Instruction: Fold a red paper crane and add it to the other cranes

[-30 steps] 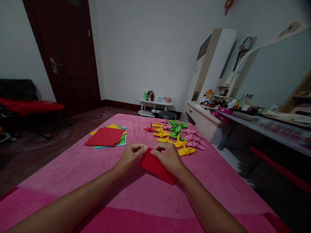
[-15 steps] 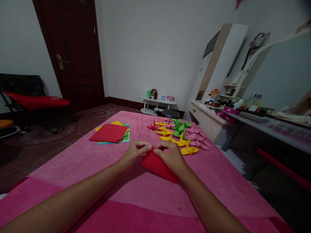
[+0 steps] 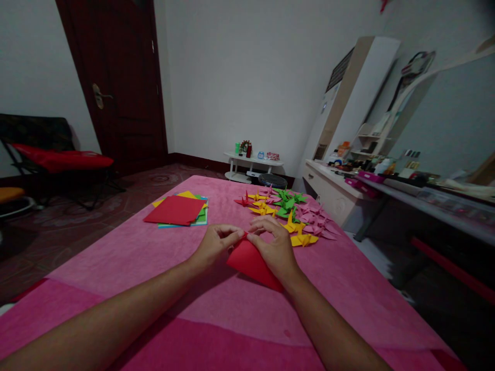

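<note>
A folded red paper sheet [image 3: 249,263] lies on the pink cloth [image 3: 154,257] in front of me. My left hand [image 3: 214,246] pinches its top corner from the left. My right hand [image 3: 273,247] rests over the sheet's right side, with thumb and forefinger pinching the same corner. Both hands meet at that tip. Just beyond my right hand lie several folded paper cranes [image 3: 288,211] in yellow, green, pink and red.
A stack of flat coloured paper [image 3: 177,211], red on top, lies at the far left of the cloth. A desk with clutter [image 3: 348,178] stands to the right, a small white table [image 3: 251,165] by the far wall, a red-cushioned chair [image 3: 58,159] at left.
Both hands have closed in on the sheet's top corner and now pinch it together. The paper's far edge has risen slightly; the view has shifted a little.
</note>
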Demonstrator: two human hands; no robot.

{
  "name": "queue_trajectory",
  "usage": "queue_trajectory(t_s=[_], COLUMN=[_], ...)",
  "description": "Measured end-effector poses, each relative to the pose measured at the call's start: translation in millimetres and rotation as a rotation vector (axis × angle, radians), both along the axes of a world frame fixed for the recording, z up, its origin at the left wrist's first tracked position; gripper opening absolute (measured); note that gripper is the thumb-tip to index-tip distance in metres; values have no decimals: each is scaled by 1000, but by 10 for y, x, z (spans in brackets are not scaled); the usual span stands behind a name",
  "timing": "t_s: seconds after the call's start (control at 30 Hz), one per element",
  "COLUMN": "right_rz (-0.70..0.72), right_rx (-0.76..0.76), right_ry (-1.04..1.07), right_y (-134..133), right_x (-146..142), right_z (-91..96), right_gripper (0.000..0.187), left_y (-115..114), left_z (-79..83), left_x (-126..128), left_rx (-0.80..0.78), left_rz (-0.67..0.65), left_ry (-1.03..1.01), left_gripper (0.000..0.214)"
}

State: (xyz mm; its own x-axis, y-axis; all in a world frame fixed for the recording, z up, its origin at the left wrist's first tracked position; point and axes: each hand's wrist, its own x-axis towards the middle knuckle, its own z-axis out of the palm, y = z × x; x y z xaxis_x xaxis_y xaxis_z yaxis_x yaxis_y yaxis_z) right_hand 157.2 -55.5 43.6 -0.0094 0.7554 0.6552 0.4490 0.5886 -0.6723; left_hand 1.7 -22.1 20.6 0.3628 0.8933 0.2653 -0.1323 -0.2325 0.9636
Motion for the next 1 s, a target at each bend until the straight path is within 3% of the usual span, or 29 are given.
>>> queue_trajectory(t_s=[0.5,0.83,1.0], right_rz=[-22,-70,-70], right_rx=[18,-19,-24], right_ry=[-94,-139,-158], right_y=[-19,-29,-20], right_x=[-33,-35,-4], right_z=[64,87,100], right_gripper=[14,12,11], left_y=[24,-38,-47], left_z=[10,105,82], left_x=[-10,-8,-1], left_rx=[51,94,53], left_rz=[0,42,18], left_ry=[33,54,29], left_gripper=[25,27,22])
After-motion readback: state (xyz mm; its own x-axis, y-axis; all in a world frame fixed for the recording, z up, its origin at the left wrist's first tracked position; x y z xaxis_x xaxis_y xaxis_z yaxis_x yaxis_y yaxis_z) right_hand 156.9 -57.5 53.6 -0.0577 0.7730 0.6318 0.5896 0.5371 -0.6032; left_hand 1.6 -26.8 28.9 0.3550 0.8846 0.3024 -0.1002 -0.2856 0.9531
